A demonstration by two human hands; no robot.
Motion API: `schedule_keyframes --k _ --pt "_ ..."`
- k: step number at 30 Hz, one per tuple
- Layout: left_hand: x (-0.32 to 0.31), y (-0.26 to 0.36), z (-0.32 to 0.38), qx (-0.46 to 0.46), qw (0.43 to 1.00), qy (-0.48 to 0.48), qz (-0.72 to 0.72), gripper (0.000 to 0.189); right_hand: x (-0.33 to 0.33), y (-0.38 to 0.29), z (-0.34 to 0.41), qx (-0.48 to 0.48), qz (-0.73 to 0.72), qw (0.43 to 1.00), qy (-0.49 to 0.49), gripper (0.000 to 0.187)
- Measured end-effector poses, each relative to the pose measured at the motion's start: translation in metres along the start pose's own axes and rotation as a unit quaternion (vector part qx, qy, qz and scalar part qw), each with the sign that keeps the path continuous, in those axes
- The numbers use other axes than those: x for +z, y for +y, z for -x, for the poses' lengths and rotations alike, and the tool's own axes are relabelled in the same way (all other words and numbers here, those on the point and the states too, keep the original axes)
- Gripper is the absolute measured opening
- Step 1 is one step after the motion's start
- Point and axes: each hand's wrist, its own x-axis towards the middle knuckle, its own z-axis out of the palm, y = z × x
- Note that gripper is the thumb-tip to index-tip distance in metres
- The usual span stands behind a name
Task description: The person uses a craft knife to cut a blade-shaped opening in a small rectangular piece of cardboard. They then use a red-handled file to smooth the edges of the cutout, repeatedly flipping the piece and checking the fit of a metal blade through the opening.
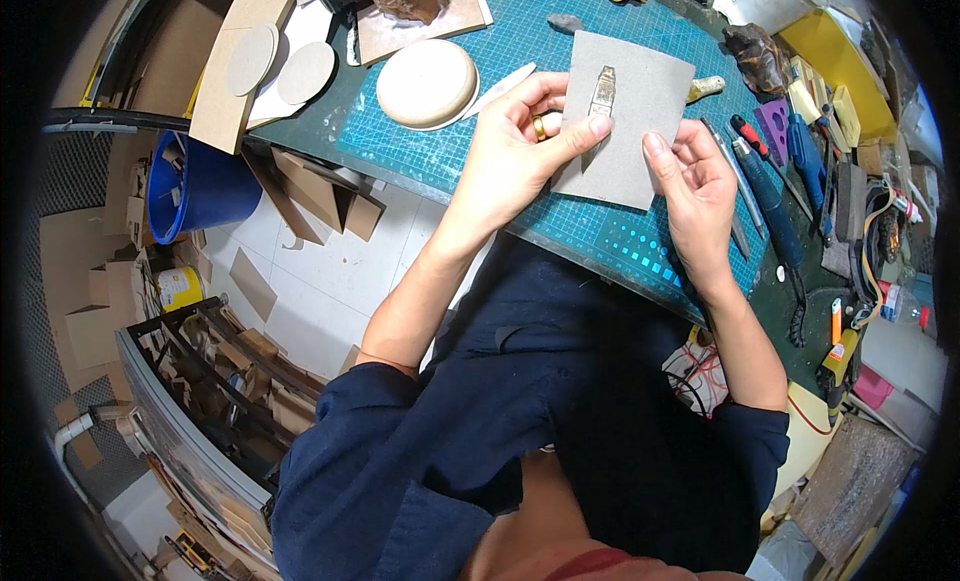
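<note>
Between both hands, above the cutting mat, is a tilted piece of grey cardboard (637,78). My left hand (536,134), with a gold-coloured ring, grips its left side. The left thumb lies across the cardboard's face, at the lower end of a small narrow metallic piece (604,89). A dark pointed shape shows below that thumb; whether it is a tip or a shadow, I cannot tell. My right hand (694,172) pinches the lower right edge, thumb in front and fingers behind. A pale round disc-shaped block (424,83) rests on the mat left of the hands.
The green-blue cutting mat (480,157) covers the bench. Thin grey discs (306,73) lie at the upper left. A rotary handpiece (769,198) and a red-black screwdriver (750,134) lie at the right. A blue bin (206,187) and cardboard scraps stand below the bench's left side.
</note>
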Motion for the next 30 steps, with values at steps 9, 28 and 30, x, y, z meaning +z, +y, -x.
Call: schedule_keyframes --k 9,28,30 --pt "-0.0053 -0.0045 -0.0011 0.007 1.0 -0.017 -0.022 0.047 -0.0005 0.0008 0.0 0.0 -0.006 1.0 -0.005 0.014" --pt "-0.0022 -0.0033 -0.0002 0.003 1.0 -0.001 -0.001 0.037 -0.0001 -0.0004 -0.0007 0.01 0.011 1.0 0.005 0.016" --pt "-0.0018 -0.0027 0.0 0.001 1.0 0.002 0.007 0.037 0.0005 -0.0005 -0.0005 0.005 0.004 1.0 0.005 0.015"
